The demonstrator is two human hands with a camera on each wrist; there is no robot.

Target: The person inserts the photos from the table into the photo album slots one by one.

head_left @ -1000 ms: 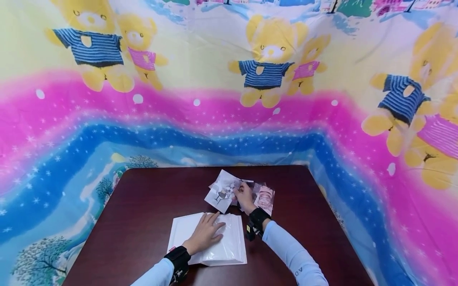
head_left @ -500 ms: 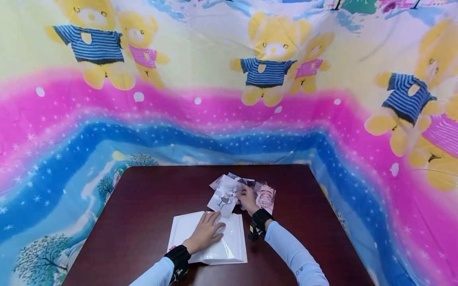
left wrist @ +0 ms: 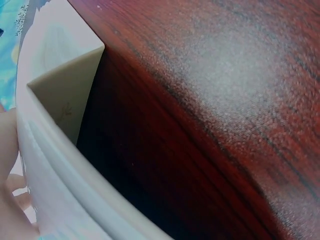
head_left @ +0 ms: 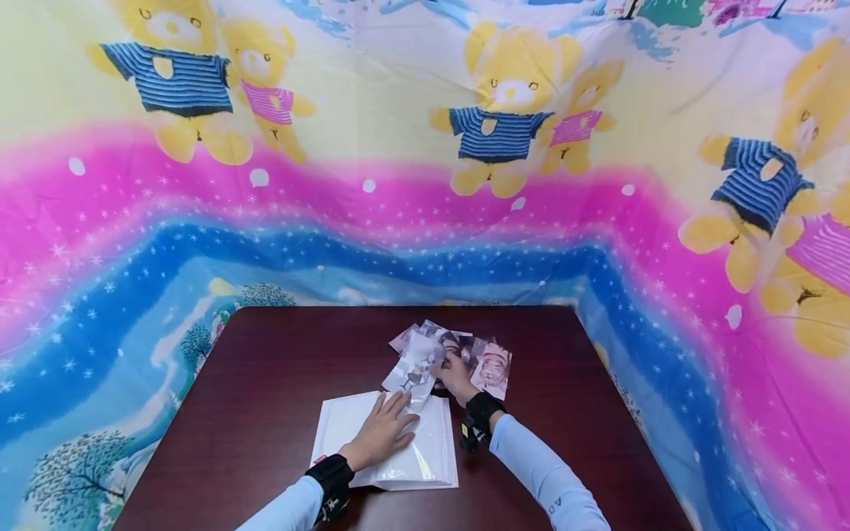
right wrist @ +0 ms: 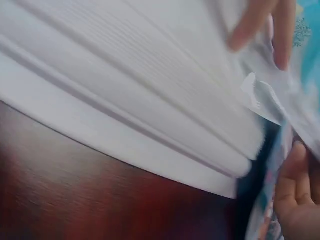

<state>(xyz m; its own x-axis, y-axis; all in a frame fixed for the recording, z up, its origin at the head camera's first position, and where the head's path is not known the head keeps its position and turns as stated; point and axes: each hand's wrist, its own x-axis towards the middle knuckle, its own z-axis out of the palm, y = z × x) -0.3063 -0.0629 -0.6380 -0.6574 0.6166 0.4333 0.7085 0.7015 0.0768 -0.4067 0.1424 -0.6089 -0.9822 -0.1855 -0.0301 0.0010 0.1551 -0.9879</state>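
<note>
One white photo album point(head_left: 392, 441) lay open on the dark tabletop point(head_left: 265, 383), low in the middle of the head view. Its clear plastic pockets looked shiny; can't tell if any pic was inside them. The left hand point(head_left: 381, 435) lay flat on the album page w/ fingers straight, pressing it down, holding nothing.

Just above the album, near the middle of the frame, sat a small pile of loose photos point(head_left: 488, 365). About 4 or 5 pics, but they overlapped, so no sure count. The right hand point(head_left: 454, 376) pinched one gray-and-white photo point(head_left: 415, 369) by its edge, fingers curled on it. That photo was tilted, and its lower corner sat over the top edge of the album, close to the left hand's fingertips.

Vs 1 s ago: the held photo was higher and further from the album then; now it was lower and reached the album's top edge. The left hand stayed in the same spot. A bear-print cloth point(head_left: 425, 147) filled the top of the frame.
</note>
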